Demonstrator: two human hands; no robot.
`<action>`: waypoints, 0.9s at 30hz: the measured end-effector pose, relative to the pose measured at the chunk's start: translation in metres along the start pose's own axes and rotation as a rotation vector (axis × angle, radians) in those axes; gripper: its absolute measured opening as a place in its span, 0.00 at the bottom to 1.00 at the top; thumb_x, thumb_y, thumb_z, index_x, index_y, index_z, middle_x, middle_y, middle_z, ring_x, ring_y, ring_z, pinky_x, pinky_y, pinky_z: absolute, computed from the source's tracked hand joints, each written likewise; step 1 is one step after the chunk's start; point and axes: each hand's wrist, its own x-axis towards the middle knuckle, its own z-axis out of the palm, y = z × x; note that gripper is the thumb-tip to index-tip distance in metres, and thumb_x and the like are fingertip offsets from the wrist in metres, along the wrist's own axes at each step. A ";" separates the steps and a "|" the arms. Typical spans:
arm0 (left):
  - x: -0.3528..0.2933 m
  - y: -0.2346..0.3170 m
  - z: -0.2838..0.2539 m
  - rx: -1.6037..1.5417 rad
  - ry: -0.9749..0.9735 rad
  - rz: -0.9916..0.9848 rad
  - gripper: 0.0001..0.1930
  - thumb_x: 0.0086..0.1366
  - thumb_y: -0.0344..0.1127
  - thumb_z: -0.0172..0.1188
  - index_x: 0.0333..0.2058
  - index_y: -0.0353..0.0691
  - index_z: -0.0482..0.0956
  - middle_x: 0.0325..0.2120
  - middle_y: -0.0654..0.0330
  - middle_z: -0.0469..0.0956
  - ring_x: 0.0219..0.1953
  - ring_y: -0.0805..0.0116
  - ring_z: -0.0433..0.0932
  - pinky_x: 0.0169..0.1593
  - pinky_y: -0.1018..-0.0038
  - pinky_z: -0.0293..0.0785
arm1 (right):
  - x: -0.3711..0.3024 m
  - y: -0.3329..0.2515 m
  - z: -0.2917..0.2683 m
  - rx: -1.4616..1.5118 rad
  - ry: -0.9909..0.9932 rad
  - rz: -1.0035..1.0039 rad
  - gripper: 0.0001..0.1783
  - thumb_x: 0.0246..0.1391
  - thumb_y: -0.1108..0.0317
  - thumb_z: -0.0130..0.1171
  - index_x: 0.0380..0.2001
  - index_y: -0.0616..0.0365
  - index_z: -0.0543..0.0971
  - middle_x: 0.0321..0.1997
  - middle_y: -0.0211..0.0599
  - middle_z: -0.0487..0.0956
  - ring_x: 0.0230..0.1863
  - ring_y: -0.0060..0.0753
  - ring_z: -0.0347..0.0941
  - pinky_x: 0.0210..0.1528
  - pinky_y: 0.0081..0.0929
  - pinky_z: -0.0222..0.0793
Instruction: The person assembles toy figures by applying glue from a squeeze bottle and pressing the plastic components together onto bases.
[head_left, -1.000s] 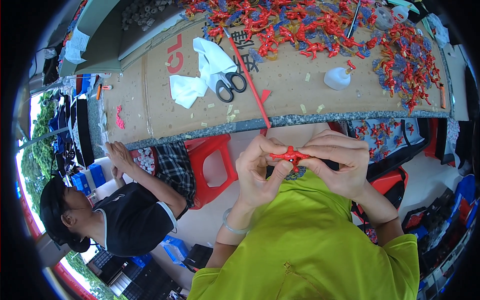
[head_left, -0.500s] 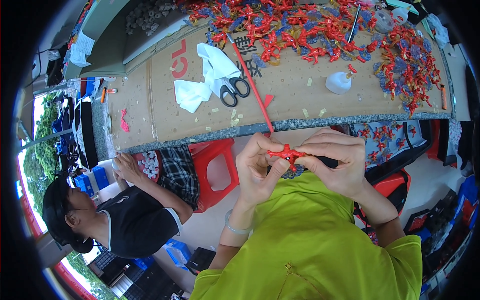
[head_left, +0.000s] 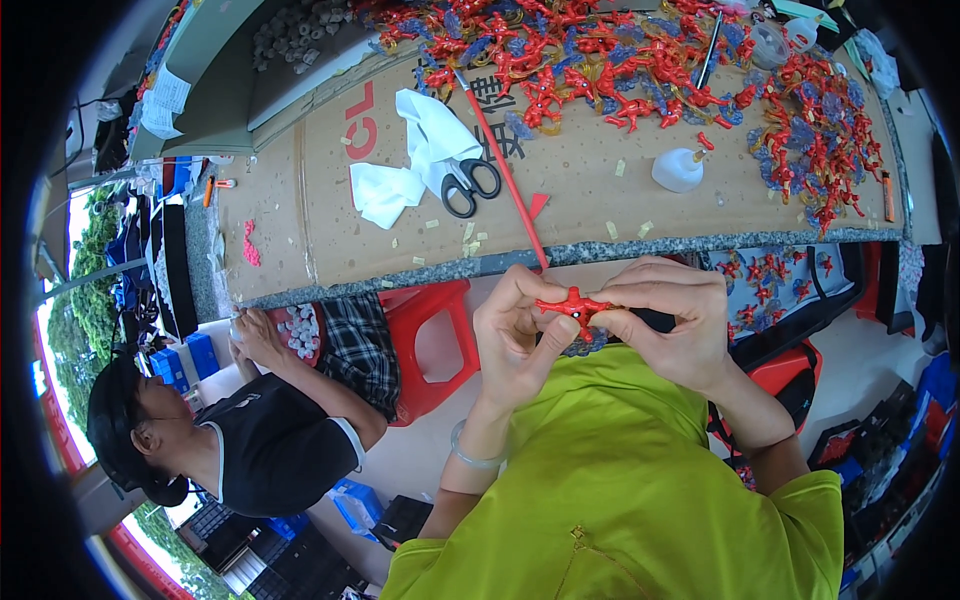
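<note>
Between my two hands, just off the table's near edge, is a small red plastic figure (head_left: pixel 574 302) with a bluish translucent base below it. My left hand (head_left: pixel 522 335) pinches its left side between thumb and fingers. On the other side, my right hand (head_left: pixel 672 318) grips an outstretched red limb with thumb and forefinger. Part of the figure is hidden by my fingertips. Past my hands, a red stick-like tool (head_left: pixel 505 175) lies across the cardboard with one end at the table edge. Black-handled scissors (head_left: pixel 470 187) rest on white cloth pieces (head_left: pixel 430 135).
Many red, blue and yellow figures (head_left: pixel 640 70) are heaped along the far side. A white squeeze bottle (head_left: pixel 678 170) stands near the heap. A tray of figures (head_left: pixel 775 285) sits below the table at right. At left, a co-worker (head_left: pixel 280 430) handles small white pieces beside a red stool (head_left: pixel 430 345).
My hands and the red figure stay almost in place. The co-worker's hand shifts slightly; otherwise the scene looks the same.
</note>
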 end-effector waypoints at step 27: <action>-0.002 -0.001 -0.001 -0.006 -0.018 -0.035 0.09 0.62 0.25 0.60 0.38 0.32 0.68 0.32 0.59 0.73 0.34 0.80 0.73 0.36 0.83 0.72 | -0.003 0.002 0.000 0.053 -0.015 0.104 0.08 0.39 0.80 0.68 0.28 0.66 0.83 0.26 0.42 0.82 0.27 0.32 0.79 0.30 0.23 0.72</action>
